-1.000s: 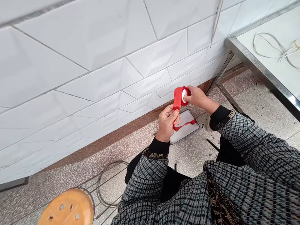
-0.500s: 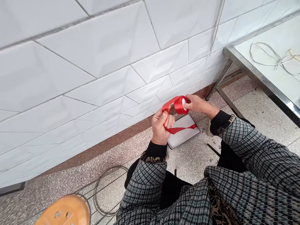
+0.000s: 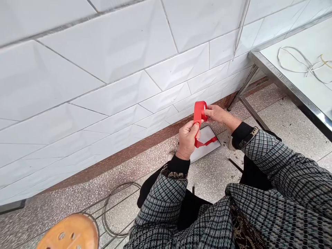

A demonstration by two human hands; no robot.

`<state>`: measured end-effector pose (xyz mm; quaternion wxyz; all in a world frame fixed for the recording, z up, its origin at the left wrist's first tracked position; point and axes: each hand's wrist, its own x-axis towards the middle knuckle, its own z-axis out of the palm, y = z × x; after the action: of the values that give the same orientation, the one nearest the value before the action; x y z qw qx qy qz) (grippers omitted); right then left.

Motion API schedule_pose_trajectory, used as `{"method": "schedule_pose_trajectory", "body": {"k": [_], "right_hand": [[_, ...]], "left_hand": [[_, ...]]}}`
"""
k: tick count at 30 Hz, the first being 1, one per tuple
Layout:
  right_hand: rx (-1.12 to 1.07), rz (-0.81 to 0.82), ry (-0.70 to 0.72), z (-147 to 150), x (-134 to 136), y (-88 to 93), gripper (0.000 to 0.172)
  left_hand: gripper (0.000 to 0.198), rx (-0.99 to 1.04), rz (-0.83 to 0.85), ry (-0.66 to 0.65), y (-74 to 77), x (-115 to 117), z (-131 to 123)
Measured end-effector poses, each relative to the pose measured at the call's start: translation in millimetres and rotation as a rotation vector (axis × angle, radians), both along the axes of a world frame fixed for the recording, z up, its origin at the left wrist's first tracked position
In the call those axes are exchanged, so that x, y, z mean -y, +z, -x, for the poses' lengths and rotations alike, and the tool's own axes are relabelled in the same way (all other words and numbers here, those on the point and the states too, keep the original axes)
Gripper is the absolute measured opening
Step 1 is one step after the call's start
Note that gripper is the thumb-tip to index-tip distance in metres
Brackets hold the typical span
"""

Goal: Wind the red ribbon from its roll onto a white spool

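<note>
A roll of red ribbon on a white core is held up in front of the tiled wall. My right hand grips the roll by its core, fingers closed on it. My left hand is closed in a pinch on the loose strip of ribbon just below the roll. A free tail of red ribbon trails to the right from my left hand, over a white flat panel lying on the floor by the wall.
A white tiled wall with a brown skirting fills the left. A metal-framed table with loose wires on top stands at the right. An orange round stool seat and wire hoops lie at the lower left on the speckled floor.
My left hand has moved right and up, back close under the roll, so the pulled-out loop of ribbon has shortened to a short strip. My right hand still holds the roll.
</note>
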<state>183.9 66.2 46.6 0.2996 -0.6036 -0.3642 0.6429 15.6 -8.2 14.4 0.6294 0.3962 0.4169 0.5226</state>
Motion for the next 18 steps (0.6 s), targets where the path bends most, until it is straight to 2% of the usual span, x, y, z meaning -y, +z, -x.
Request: {"method": "schedule_pose_trajectory", "body": {"k": [6,13,18], "right_hand": [[0.002,0.059,-0.047,6.8,1.1,-0.1,0.024],[-0.073,0.058,-0.005,-1.5,0.2,-1.3,0.018],[-0.196,0.105,0.012,-3.9,1.9,0.1,0.032]], "left_hand": [[0.051,-0.148,0.019,0.011,-16.6,-3.4,-15.7],[0.053,-0.12,-0.015,0.008,-15.1,-5.0,-9.0],[0.054,-0.182,0.013,-0.048,-13.5,-4.1,-12.6]]}}
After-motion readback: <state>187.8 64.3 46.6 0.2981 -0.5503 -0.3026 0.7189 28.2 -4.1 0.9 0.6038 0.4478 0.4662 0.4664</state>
